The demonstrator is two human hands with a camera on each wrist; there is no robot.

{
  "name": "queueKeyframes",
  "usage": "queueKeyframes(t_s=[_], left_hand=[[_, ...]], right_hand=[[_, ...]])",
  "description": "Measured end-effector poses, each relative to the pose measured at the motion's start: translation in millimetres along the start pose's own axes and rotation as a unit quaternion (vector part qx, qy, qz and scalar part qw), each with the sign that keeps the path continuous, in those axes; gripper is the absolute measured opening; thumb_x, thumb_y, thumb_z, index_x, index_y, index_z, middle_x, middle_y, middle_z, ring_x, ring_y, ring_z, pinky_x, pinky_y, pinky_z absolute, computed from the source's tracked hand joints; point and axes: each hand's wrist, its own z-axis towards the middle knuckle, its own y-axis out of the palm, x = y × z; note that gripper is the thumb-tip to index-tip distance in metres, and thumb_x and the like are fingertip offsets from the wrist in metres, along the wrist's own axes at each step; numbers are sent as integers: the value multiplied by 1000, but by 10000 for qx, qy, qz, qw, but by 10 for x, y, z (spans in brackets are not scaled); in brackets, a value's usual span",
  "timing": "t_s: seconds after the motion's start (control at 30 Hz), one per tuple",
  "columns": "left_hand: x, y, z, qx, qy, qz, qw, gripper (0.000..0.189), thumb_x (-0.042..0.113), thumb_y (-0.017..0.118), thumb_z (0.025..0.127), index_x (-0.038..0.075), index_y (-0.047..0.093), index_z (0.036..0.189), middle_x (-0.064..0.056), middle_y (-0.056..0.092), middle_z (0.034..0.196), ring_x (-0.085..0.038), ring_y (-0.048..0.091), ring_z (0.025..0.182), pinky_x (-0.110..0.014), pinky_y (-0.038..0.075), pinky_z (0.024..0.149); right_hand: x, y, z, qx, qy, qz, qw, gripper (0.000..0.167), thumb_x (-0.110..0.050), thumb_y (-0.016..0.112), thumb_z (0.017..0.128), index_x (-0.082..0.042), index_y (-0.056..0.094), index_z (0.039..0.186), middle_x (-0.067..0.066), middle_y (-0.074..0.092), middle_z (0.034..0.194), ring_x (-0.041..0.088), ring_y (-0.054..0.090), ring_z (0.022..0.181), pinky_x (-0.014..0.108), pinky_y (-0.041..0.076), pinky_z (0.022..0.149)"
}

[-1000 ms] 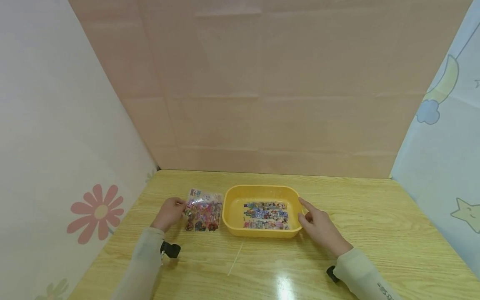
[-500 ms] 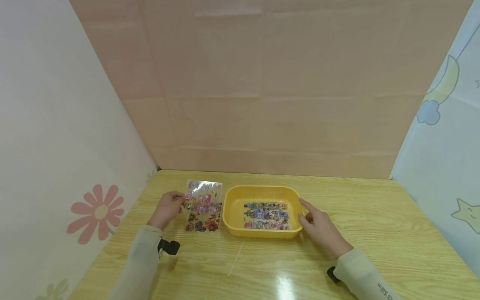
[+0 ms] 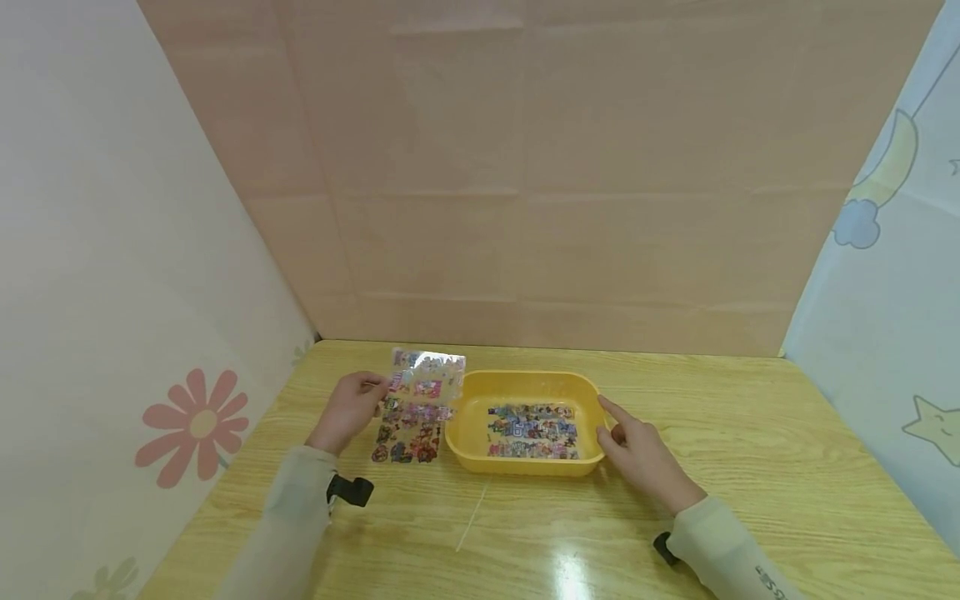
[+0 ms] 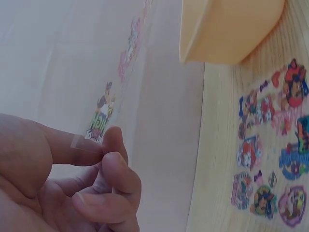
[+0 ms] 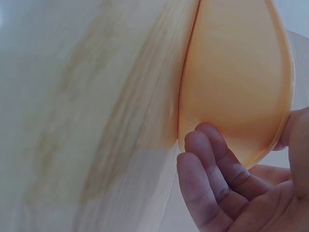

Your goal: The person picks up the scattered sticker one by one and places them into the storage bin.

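Observation:
My left hand (image 3: 348, 412) pinches the left edge of a clear sticker sheet (image 3: 427, 375) between thumb and fingertips. The sheet is raised and tilted, overlapping the left rim of a yellow plastic basin (image 3: 517, 468) in the head view. Beneath it a second sticker sheet (image 3: 405, 446) lies flat on the table; its cartoon pictures show in the left wrist view. Stickers on clear film (image 3: 532, 429) lie inside the basin. At the basin's right end, my right hand (image 3: 641, 454) holds the rim, with the other fingers (image 5: 195, 181) against the outer wall.
The wooden table (image 3: 750, 433) reaches back to a pinkish-brown sheet wall (image 3: 570, 250). Pale walls with printed flowers (image 3: 201, 423) and a star (image 3: 933, 429) stand at the sides. A thin pale line (image 3: 472, 521) marks the table in front of the basin.
My left hand has lifted the upper sticker sheet off the lower one and carried it up and rightward to the basin's left rim. The right hand and the basin have stayed in place.

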Motion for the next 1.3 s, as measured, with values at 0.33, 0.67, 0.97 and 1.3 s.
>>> queueKeyframes(t_s=[0.33, 0.67, 0.97, 1.3], left_hand=[[35, 149, 33, -112, 21, -165, 9998, 32, 16, 51, 106, -7, 60, 126, -22, 65, 116, -25, 65, 90, -31, 53, 73], [134, 313, 47, -262, -39, 147, 9995, 27, 17, 55, 104, 0, 69, 118, -15, 69, 105, -13, 42, 57, -31, 38, 53], [245, 409, 55, -434, 14, 389, 9983, 24, 18, 59, 101, 1, 74, 111, -11, 75, 96, -13, 54, 63, -28, 44, 55], [328, 552, 86, -806, 9, 679, 9944, 23, 21, 62, 100, 4, 76, 108, -3, 74, 95, -17, 59, 77, -32, 47, 63]], right_hand=[[-11, -12, -2, -39, 28, 5, 10000, 56, -17, 54, 102, 0, 37, 153, -3, 51, 58, 9, 38, 48, 26, 37, 49], [1, -12, 18, 18, 62, -59, 10000, 56, -18, 55, 102, -1, 38, 153, -3, 50, 57, 9, 38, 48, 26, 37, 49], [-5, -17, 13, -23, -22, -6, 10000, 56, -17, 54, 103, 0, 36, 153, -4, 48, 55, 7, 35, 46, 26, 35, 48], [-15, -14, -8, -38, -24, 52, 10000, 56, -17, 54, 103, 1, 36, 153, -3, 48, 55, 7, 34, 46, 26, 35, 48]])
